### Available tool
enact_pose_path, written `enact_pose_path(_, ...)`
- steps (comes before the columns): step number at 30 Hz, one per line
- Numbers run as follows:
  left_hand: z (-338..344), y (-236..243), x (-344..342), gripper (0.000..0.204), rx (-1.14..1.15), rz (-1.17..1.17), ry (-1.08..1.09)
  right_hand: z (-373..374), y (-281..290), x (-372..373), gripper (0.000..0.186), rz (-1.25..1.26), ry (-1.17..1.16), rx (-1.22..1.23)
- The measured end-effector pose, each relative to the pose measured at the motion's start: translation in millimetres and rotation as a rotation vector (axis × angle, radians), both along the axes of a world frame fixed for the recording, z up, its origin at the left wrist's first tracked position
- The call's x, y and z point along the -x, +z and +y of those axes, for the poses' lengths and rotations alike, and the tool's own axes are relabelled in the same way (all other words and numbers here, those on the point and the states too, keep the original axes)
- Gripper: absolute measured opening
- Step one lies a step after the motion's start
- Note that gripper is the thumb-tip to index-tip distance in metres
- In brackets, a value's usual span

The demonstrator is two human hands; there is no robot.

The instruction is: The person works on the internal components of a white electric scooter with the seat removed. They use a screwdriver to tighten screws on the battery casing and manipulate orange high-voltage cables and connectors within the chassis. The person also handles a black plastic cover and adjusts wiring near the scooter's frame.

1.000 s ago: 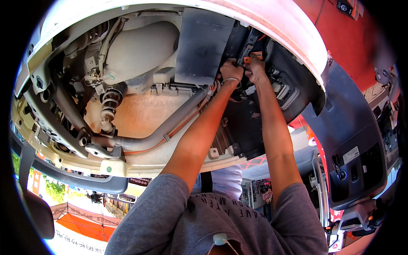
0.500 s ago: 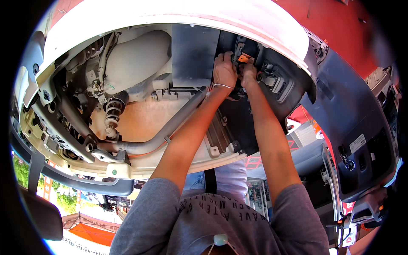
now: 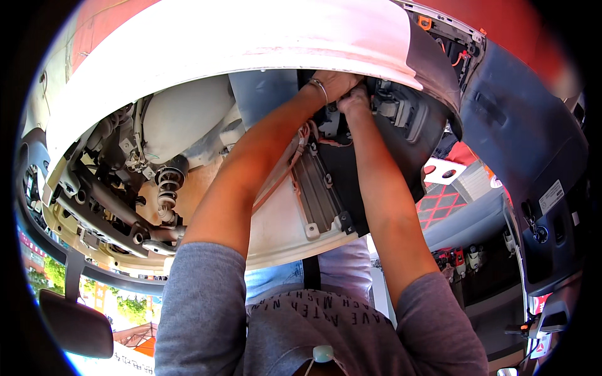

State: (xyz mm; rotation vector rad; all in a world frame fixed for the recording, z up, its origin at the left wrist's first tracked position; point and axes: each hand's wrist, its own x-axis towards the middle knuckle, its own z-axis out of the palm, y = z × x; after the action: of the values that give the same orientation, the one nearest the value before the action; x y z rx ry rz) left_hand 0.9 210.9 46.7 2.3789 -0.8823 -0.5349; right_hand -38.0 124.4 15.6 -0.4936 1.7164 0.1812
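"What's filling the near part?"

"Grey sleeves (image 3: 200,294) are taking up the lower frame, and two bare forearms are stretching up from them. Between these, just right of centre, a dark ridged metal part (image 3: 316,197) is lying below some reddish wires (image 3: 301,147)."

"And the hands?"

"They're working at upper centre. The left hand (image 3: 337,81), wearing a bracelet (image 3: 320,89), is reaching to the lower edge of the white shell (image 3: 251,37). The right hand (image 3: 355,101) is staying just below and beside it, left of a dark fitting (image 3: 398,108)."

"How is each grip standing?"

"I'm not able to tell; the fingertips are hiding, so spread or pinching, neither is showing."

"What's changing, then?"

"Half a second ago an orange piece was showing by the right hand; now it's hiding, probably behind the hands or the shell. The shell's edge is sitting lower in the frame, covering more of the cavity. I'm judging that the work is continuing around the same spot, but out of sight."

"Anything farther off?"

"A large grey-blue panel (image 3: 523,156) is filling the right side, with a red surface (image 3: 527,53) showing above it."
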Motion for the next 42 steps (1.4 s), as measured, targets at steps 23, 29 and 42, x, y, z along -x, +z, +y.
enact_pose_path(23, 24.8, -34.5, 27.0, 0.03, 0.107, 0.465, 0.204, 2.3, 20.3, 7.3, 0.019, -0.037, 0.49, 0.024)
enact_pose_path(29, 43.5, -21.2, 30.6, 0.034, 0.06, 0.34, 0.164, -4.9, 13.3, 17.7, 0.016, -0.12, 0.648, -0.037)
enact_pose_path(42, 53.1, -31.1, 10.8, 0.059, -0.131, -0.062, -0.132, -5.4, 9.8, 16.4, 0.005, -0.013, 0.532, -0.063)
